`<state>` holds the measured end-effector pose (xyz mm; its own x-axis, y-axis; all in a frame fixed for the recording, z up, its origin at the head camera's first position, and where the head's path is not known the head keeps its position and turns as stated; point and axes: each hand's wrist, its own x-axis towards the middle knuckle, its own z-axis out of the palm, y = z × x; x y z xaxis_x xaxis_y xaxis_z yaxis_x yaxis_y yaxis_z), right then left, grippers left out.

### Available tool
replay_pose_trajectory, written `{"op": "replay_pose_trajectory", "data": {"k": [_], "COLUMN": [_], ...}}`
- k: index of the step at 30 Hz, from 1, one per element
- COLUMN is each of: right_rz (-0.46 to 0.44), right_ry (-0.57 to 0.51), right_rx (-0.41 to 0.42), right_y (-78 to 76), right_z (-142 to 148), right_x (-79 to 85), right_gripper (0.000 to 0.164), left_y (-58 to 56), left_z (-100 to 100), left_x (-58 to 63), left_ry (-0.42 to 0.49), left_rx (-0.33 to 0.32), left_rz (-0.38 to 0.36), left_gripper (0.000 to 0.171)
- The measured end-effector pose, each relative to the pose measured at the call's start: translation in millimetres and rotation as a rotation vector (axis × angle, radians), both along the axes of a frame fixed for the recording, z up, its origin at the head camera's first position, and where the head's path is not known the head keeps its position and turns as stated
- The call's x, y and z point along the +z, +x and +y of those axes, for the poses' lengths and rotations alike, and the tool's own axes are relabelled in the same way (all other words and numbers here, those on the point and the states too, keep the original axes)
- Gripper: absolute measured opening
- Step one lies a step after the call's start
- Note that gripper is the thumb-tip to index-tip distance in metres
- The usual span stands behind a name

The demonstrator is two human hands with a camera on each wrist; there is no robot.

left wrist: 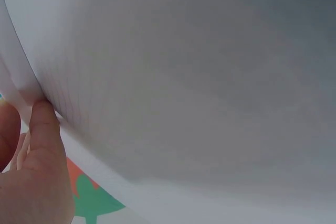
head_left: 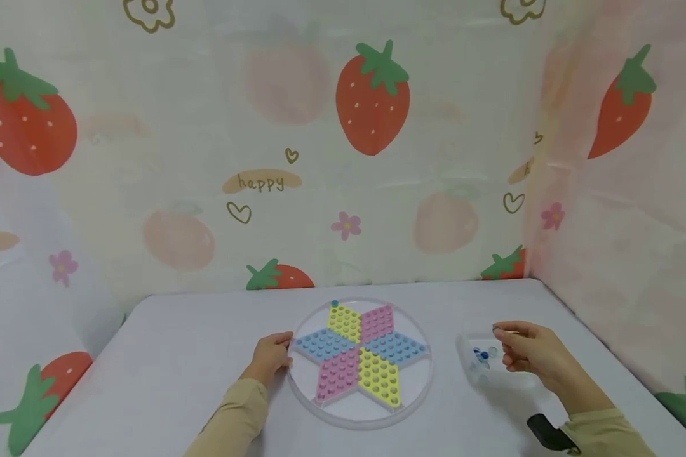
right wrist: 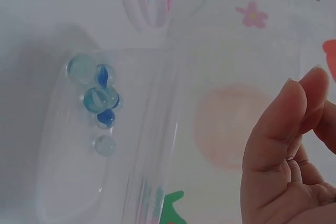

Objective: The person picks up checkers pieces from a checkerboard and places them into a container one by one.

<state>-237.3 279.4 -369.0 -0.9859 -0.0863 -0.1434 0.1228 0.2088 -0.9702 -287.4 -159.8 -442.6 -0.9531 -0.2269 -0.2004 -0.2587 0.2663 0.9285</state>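
A round Chinese checkers board with a white rim and a star of pink, yellow and blue hole fields lies on the table. One blue marble sits at its far yellow tip. My left hand touches the board's left rim with thumb and fingers. Over a clear plastic box on the right, my right hand pinches a small dark marble between thumb and forefinger. In the right wrist view the fingertips hide it. Several clear and blue marbles lie in the box.
The white table meets a fabric backdrop printed with strawberries and flowers at the back and sides. A black wrist strap hangs at the right sleeve.
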Motion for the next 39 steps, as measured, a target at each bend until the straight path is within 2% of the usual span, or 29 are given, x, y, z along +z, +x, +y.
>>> {"op": "replay_pose_trajectory", "data": {"k": [9, 22, 26, 34, 39], "right_rz": [-0.006, -0.061, -0.07, -0.097, -0.144], "right_ry": [0.02, -0.074, -0.062, 0.009, 0.001], "right_rx": [-0.017, -0.034, -0.051, -0.077, -0.104], "right_y": [-2.0, -7.8, -12.6, -25.3, -34.4], "right_z": [10, 20, 24, 29, 28], "right_x": [-4.8, -11.7, -14.5, -22.0, -26.7], "right_gripper": [0.041, 0.02, 0.024, 0.048, 0.049], "left_y": [-0.8, -2.2, -1.7, 0.9, 0.3], "left_z": [0, 0, 0, 1, 0], "left_x": [0.0, 0.5, 0.6, 4.3, 3.6], "left_ry": [0.006, 0.007, 0.004, 0.008, 0.021], "left_rx": [-0.007, -0.005, -0.008, -0.017, -0.017], "left_rz": [0.014, -0.008, -0.006, -0.005, -0.012], "left_gripper": [0.057, 0.057, 0.057, 0.059, 0.06]}}
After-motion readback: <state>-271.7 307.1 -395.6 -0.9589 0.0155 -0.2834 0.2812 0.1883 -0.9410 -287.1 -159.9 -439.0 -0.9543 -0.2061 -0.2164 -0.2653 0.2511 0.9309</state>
